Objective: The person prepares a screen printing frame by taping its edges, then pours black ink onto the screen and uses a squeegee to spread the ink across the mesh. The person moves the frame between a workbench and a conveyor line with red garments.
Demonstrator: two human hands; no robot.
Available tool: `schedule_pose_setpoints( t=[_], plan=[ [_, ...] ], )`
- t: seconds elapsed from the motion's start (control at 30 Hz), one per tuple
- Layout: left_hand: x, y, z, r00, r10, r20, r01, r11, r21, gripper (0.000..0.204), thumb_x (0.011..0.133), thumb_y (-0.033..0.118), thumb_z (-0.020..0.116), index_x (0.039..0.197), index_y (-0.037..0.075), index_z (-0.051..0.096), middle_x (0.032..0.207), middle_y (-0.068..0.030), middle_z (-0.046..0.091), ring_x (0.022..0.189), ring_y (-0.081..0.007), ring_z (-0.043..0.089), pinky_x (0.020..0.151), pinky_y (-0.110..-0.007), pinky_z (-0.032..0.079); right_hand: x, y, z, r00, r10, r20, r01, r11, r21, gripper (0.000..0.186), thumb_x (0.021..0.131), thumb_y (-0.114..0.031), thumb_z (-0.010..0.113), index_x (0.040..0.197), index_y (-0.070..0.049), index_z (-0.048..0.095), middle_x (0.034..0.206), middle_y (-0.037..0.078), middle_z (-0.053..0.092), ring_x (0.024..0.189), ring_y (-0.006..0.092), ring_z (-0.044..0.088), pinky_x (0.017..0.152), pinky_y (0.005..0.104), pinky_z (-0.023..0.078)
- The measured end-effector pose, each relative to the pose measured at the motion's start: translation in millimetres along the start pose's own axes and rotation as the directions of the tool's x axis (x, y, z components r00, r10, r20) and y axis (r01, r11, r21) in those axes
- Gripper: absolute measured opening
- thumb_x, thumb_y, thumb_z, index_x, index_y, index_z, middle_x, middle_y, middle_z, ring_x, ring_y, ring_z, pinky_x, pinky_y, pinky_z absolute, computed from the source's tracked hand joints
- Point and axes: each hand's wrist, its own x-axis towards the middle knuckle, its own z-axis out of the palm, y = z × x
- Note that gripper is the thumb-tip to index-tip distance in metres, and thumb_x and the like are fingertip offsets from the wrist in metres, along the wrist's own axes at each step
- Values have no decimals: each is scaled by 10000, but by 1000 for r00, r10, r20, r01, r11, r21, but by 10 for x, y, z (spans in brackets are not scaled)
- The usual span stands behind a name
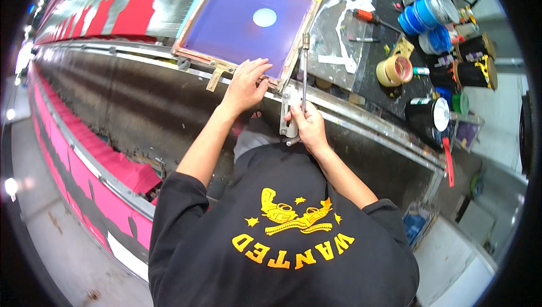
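A screen printing frame (309, 16) with purple-blue mesh and a pale round spot lies at the far edge of the rail. My left hand (247, 85) rests on its near edge, fingers stretched over the rim and mesh, gripping nothing visible. Beside the frame's near right corner, my right hand (310, 126) is closed around a long L-shaped socket wrench (305, 64). The wrench's socket end points away from me, along the frame's right side. A slotted metal bracket (285, 112) sits just left of my right fingers. A brass-coloured clamp piece (214, 79) sticks out left of my left hand.
Right of the frame lie a screwdriver (364, 15), tape rolls (395, 70), blue tape rolls (427, 13) and a black tub (427, 114). A metal rail (372, 122) crosses before me. Red shirt-shaped pieces (137, 10) lie on the far left table; pink fabric (121, 166) hangs left.
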Motion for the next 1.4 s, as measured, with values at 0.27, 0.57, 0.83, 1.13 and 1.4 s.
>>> schedule_pose_setpoints(
  t=[0.27, 0.57, 0.83, 1.13, 1.4],
  plan=[
    [-57, -358, 172, 985, 38, 169, 1, 974, -228, 321, 905, 152, 706, 1217, 77, 706, 1201, -140, 723, 1246, -299, 638, 1184, -499, 360, -192, 182, 507, 941, 147, -305, -136, 989, 57, 274, 1081, -319, 608, 972, -72, 652, 802, -19, 688, 672, 42, 560, 613, 237, 446],
    [-89, -450, 112, 973, 93, 211, -38, 968, -248, 433, 874, 182, 722, 1296, 94, 675, 1270, -144, 688, 1296, -302, 596, 1203, -505, 325, -112, 177, 738, 903, 65, -426, -49, 998, 49, 274, 1088, -316, 602, 954, -80, 638, 774, -30, 647, 653, 32, 526, 585, 220, 411],
    [-77, -478, 121, 961, 103, 258, -32, 964, -266, 460, 879, 210, 713, 1320, 86, 659, 1277, -158, 669, 1306, -314, 577, 1221, -527, 289, -15, 161, 825, 872, -39, -488, 15, 998, -54, 265, 1083, -291, 606, 951, -65, 642, 750, -30, 630, 670, 53, 555, 621, 243, 451],
    [-62, -433, 60, 953, 154, 259, -83, 960, -269, 557, 862, 319, 749, 1346, 65, 639, 1274, -159, 655, 1286, -326, 572, 1219, -537, 284, 41, 218, 880, 815, -114, -569, 23, 986, -165, 304, 1084, -311, 604, 929, -53, 646, 718, -27, 619, 659, 66, 563, 621, 253, 460],
    [-51, -431, -48, 916, 172, 364, -79, 963, -257, 674, 897, 469, 713, 1400, 39, 582, 1321, -185, 619, 1314, -353, 542, 1228, -555, 244, 349, 64, 731, 788, -148, -598, 10, 974, -228, 303, 1067, -297, 623, 941, -24, 663, 717, 19, 662, 648, 96, 620, 606, 295, 499]
  ],
)
